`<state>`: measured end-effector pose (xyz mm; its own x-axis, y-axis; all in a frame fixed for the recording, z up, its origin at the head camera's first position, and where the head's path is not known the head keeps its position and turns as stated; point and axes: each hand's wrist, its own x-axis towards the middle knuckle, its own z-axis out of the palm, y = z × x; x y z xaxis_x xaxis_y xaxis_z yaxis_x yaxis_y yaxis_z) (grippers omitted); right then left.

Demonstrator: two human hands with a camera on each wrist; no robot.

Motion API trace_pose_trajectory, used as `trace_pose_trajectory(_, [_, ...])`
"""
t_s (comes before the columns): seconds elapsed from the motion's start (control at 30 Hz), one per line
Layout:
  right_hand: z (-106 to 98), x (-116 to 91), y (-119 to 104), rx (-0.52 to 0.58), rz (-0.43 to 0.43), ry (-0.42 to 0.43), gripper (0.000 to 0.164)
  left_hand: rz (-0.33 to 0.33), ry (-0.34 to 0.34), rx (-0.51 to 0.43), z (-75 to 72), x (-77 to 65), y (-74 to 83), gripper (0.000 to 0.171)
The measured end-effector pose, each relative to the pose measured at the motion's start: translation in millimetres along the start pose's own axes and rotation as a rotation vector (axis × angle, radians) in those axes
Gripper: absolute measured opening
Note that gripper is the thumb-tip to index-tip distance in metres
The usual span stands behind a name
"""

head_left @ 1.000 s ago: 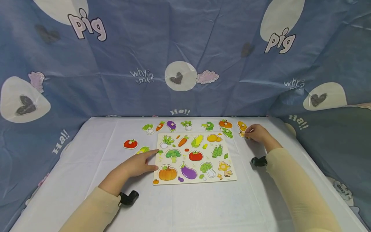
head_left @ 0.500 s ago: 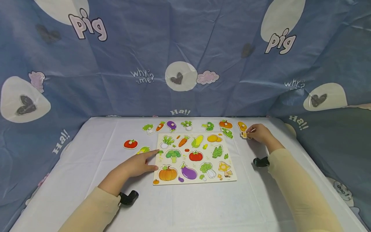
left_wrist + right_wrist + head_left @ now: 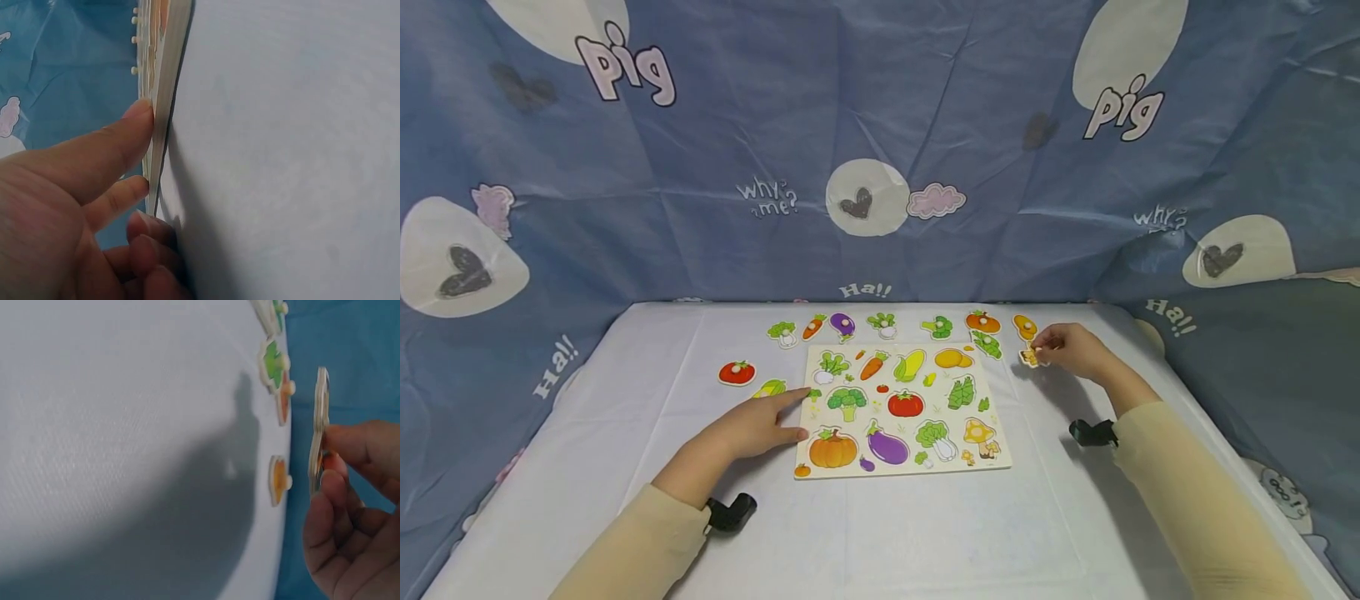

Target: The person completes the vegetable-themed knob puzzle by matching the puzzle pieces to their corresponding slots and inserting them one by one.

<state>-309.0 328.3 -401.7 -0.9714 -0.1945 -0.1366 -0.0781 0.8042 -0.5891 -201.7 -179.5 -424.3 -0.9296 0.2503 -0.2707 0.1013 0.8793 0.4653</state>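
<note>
My right hand [image 3: 1075, 352] pinches a mushroom puzzle piece [image 3: 1028, 357] near the far right of the table. In the right wrist view this thin wooden piece [image 3: 320, 403] is seen edge-on, raised off the white cloth, its knob hidden by the fingers. A vegetable puzzle board [image 3: 868, 423] lies flat at the middle of the table. Against its left edge rest the spread thumb and index finger of my left hand [image 3: 756, 429]. The left wrist view shows that thumb on the board's side [image 3: 161, 119], with the other fingers bent low by the cloth.
Behind the board lie knobbed pieces: bok choy [image 3: 783, 333], carrot [image 3: 814, 327], eggplant [image 3: 842, 325], radish [image 3: 882, 325], broccoli [image 3: 937, 327], pumpkin [image 3: 982, 322], asparagus [image 3: 987, 344] and potato [image 3: 1025, 326]. To the left are tomato [image 3: 737, 372] and corn [image 3: 771, 388]. Blue printed fabric [image 3: 880, 108] hangs behind.
My right hand has lifted the mushroom piece off the cloth near the potato piece; its forearm has shifted slightly right. The left hand and the board have stayed put.
</note>
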Motion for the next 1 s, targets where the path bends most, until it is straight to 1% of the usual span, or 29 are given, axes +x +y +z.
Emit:
trace_pose_trajectory(0.13, [-1, -9, -7, 0.044, -0.073, -0.031, 0.017, 0.025, 0.025, 0.029, -1.2, -3.0, 2.1, 0.074])
trace_pose_trajectory(0.23, [0, -14, -13, 0.055, -0.119, -0.048, 0.016, 0.031, 0.04, 0.041, -1.5, -4.5, 3.6, 0.072])
trace_pose_trajectory(0.4, [4, -21, -24, 0.065, -0.182, -0.083, 0.015, 0.027, 0.049, 0.047, 0.1, -4.4, 3.0, 0.072])
trace_pose_trajectory(0.53, [8, -23, -31, 0.073, -0.23, -0.132, 0.015, 0.021, 0.053, 0.077, 1.5, -4.8, 2.9, 0.072])
trace_pose_trajectory(0.63, [10, -24, -35, 0.069, -0.25, -0.171, 0.016, 0.016, 0.063, 0.107, 2.2, -4.8, 2.8, 0.072])
trace_pose_trajectory(0.73, [13, -24, -37, 0.089, -0.254, -0.218, 0.016, 0.015, 0.077, 0.133, 2.5, -5.3, 2.7, 0.071])
trace_pose_trajectory(0.87, [18, -24, -40, 0.12, -0.266, -0.289, 0.015, 0.016, 0.08, 0.133, 2.5, -5.9, 2.0, 0.072])
trace_pose_trajectory(1.0, [23, -25, -45, 0.123, -0.278, -0.343, 0.014, 0.015, 0.079, 0.121, 2.6, -5.4, 0.0, 0.072])
